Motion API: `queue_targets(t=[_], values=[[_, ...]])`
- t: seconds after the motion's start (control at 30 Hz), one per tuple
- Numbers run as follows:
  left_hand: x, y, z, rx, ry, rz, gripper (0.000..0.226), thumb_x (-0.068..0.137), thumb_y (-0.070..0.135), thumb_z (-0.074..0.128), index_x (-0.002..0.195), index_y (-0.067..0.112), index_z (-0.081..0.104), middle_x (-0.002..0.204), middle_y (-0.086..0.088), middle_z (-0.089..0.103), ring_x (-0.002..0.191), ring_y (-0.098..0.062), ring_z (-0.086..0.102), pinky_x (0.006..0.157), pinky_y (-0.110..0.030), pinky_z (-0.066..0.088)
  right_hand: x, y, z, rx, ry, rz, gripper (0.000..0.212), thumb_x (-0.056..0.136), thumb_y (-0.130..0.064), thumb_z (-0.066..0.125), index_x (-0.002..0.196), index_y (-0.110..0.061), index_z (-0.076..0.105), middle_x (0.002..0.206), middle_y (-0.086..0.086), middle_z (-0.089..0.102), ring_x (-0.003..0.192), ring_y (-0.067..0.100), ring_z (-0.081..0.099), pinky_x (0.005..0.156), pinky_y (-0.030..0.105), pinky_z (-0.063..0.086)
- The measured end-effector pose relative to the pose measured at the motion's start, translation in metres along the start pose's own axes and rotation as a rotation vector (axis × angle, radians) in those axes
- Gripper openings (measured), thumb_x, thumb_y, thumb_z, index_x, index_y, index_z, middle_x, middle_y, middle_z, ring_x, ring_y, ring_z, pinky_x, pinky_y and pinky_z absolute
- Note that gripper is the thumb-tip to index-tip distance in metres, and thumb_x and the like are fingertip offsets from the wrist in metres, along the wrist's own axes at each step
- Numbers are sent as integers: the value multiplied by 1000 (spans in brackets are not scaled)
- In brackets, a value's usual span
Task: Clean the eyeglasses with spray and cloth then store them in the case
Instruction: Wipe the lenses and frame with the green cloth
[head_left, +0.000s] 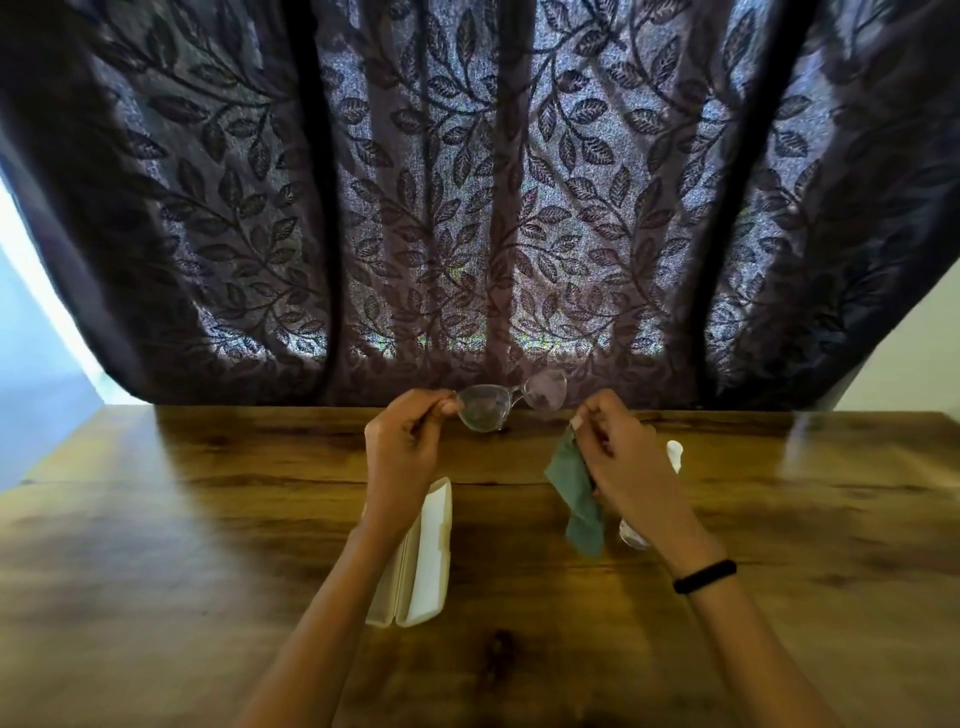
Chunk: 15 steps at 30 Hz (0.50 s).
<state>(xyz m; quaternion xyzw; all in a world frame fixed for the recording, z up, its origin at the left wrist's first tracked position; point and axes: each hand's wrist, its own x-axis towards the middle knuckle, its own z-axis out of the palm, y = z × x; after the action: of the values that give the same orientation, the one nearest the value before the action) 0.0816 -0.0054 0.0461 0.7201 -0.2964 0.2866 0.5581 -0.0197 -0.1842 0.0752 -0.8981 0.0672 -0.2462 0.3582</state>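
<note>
Left-hand grip (402, 441) pinches the eyeglasses (511, 399) by one end and lifts them clear of the desk (208, 519), likely to show the lenses against the lit curtain (467, 208). Right of the glasses, the right hand (618, 452) clasps the green cloth (576, 493), wrist raised; nearer than the glasses, the open white case (426, 561) lies under the left forearm.
</note>
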Motion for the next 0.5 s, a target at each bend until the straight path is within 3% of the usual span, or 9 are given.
queue_targets(t=[0.1,0.17,0.27,0.4,0.5], values=[[-2,2,1,-20,-5,5,14,83,-5,59,88,3,69,83,1,67,79,0,62,70,-13,50,-6,-7,-4,-295,20,-81,8,93,-23,45,87,-17,44,68,2,60,60,24,58,55,40,46],[-3,3,0,-26,-14,11,16,84,-6,57,89,4,68,84,0,67,80,0,63,72,-13,50,-7,-12,-7,-370,17,-55,6,90,-24,49,85,-21,47,75,2,66,68,27,62,59,38,49],[-4,5,-1,-24,-12,16,17,84,-7,57,89,5,68,84,0,67,81,0,62,72,-13,50,-7,-19,-12,-183,-33,31,10,85,-21,59,77,-23,54,76,-3,68,72,15,63,58,27,45],[-3,6,-1,-24,-12,7,18,84,-7,57,90,6,68,86,-1,68,81,-2,62,73,-11,49,-7,-23,-15,-112,-6,81,9,84,-17,61,76,-17,59,72,-2,67,66,12,63,59,29,48],[-4,7,-1,-43,-16,-8,20,85,-5,57,92,10,68,86,3,67,83,-1,62,73,-12,49,-7,-26,-15,235,-78,185,9,88,-8,56,79,-9,55,73,8,66,51,8,63,46,16,47]])
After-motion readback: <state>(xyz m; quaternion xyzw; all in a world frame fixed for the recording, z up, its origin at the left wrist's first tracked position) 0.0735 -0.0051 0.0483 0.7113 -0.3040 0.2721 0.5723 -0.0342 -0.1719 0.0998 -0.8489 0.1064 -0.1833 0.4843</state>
